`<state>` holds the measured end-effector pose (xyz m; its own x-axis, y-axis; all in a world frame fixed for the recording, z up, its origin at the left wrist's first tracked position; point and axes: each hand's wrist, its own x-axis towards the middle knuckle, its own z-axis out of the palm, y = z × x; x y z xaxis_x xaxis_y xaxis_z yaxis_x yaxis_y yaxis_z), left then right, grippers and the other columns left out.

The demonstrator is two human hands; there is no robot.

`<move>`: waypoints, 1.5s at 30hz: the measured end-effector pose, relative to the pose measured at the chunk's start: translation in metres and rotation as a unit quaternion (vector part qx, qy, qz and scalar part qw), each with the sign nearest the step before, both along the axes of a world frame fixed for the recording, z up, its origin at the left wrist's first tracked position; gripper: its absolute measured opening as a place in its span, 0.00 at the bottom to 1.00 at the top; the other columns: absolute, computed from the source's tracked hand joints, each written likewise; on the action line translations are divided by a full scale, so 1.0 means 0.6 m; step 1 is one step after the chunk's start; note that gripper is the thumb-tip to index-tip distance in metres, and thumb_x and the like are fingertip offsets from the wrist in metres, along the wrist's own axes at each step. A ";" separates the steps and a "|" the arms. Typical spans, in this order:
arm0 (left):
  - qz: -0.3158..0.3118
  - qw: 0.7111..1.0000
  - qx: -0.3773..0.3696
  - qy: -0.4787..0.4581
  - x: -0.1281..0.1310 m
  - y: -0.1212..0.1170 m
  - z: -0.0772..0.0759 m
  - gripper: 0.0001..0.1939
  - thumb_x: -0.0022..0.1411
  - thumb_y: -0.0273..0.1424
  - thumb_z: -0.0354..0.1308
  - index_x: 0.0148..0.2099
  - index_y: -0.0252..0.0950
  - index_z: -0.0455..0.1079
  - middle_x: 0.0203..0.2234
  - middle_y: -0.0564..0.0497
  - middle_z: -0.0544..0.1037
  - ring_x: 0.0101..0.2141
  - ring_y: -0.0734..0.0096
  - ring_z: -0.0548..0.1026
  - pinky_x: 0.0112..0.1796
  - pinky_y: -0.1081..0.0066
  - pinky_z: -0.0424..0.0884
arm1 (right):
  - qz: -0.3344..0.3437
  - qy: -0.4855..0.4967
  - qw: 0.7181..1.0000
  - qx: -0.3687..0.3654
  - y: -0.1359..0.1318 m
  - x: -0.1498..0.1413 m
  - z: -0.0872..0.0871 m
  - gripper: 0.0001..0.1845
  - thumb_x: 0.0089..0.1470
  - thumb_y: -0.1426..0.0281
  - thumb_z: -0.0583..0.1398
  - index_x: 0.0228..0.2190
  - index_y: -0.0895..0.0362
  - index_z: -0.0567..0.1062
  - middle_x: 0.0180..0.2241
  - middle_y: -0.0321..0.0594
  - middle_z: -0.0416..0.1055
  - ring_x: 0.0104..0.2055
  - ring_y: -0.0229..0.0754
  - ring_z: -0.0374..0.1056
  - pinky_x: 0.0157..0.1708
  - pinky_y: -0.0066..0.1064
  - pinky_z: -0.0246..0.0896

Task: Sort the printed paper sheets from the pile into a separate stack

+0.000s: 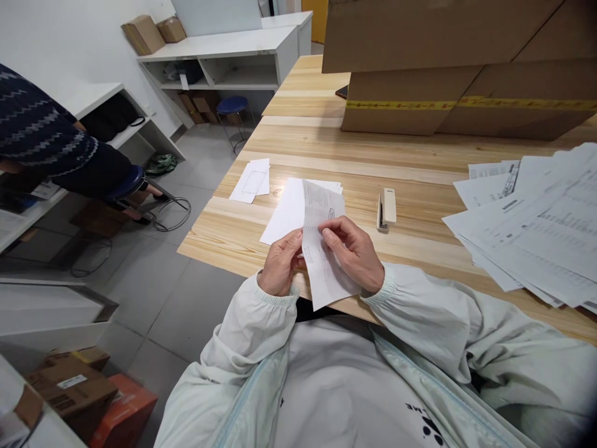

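A printed sheet of paper (321, 267), creased lengthwise, is held up over the front edge of the wooden table (224, 236). My left hand (281, 262) pinches its left edge between thumb and fingers. On the paper's right side, my right hand (353, 254) grips with thumb and curled fingers; some fingertips are hidden. Behind the held sheet lie white papers (285, 214), partly covered by it. A cream stapler (387, 210) rests on the table to the right of my hands. Farther left is a small group of white slips (252, 180).
A large pile of printed papers (536, 218) spreads over the table's right side. Cardboard boxes (396, 99) are stacked at the back right. Someone in a patterned top (46, 124) sits on a stool at the left. A blue stool (232, 104) stands beyond the table.
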<state>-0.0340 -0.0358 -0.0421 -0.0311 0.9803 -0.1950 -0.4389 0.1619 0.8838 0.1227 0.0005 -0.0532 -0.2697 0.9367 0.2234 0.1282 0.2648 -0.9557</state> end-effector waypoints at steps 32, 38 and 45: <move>-0.009 0.999 -0.007 0.051 0.003 0.001 -0.010 0.27 0.53 0.49 0.70 0.48 0.37 0.72 0.34 0.51 0.79 0.24 0.79 0.72 0.22 0.77 0.69 | 0.236 0.091 0.948 -0.194 0.029 0.014 0.008 0.27 0.46 0.51 0.71 0.41 0.57 0.76 0.37 0.40 0.75 0.39 0.40 0.72 0.43 0.36 0.68; -0.005 0.998 0.005 0.066 0.005 0.003 -0.008 0.27 0.53 0.48 0.70 0.48 0.37 0.73 0.36 0.50 0.79 0.30 0.75 0.75 0.24 0.77 0.70 | 0.228 0.098 0.946 -0.207 0.025 0.011 0.010 0.25 0.47 0.53 0.71 0.40 0.57 0.76 0.37 0.39 0.75 0.38 0.39 0.71 0.42 0.35 0.69; -0.004 0.996 0.019 0.090 0.005 0.005 -0.013 0.26 0.53 0.48 0.70 0.47 0.37 0.73 0.36 0.50 0.79 0.27 0.76 0.74 0.24 0.76 0.69 | 0.237 0.090 0.945 -0.207 0.027 0.013 0.014 0.22 0.48 0.56 0.71 0.40 0.56 0.76 0.36 0.39 0.76 0.39 0.40 0.72 0.42 0.35 0.70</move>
<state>-0.0307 -0.0330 -0.0499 -0.0549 0.9872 -0.1498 -0.2724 0.1295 0.9534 0.1304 0.0169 -0.0451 -0.6737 0.7371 -0.0531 -0.0851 -0.1487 -0.9852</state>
